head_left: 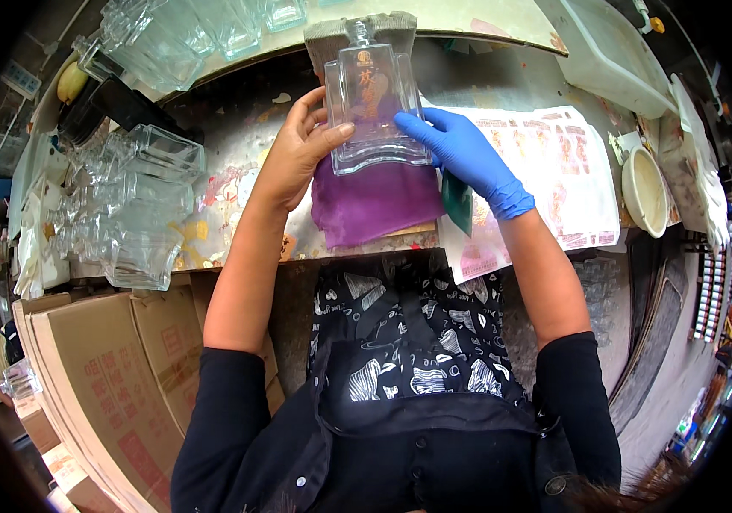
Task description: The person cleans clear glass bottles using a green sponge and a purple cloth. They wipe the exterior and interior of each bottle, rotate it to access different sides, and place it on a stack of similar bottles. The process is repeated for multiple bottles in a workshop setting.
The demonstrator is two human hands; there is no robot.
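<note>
A clear glass bottle (379,90) with stepped sides and orange lettering on its front is held between my two hands, its neck pointing away from me. My bare left hand (308,141) grips its left side, thumb on the front near the base. On the right side, my blue-gloved right hand (461,154) presses its thumb on the front; the other fingers are mostly hidden. A dark green flat piece (457,203) shows just below the glove; whether the hand holds it, I cannot tell. Under the bottle's base lies a purple cloth (374,205), and a grey padded rest (319,38) is behind the neck.
Several clear bottles (148,214) lie stacked on the left of the stained worktable (233,167); more glass bottles (238,30) stand on a shelf behind. Printed sheets (554,171) spread to the right, beside a white bowl (644,192) and plastic tub (609,56). Cardboard boxes (101,376) stand lower left.
</note>
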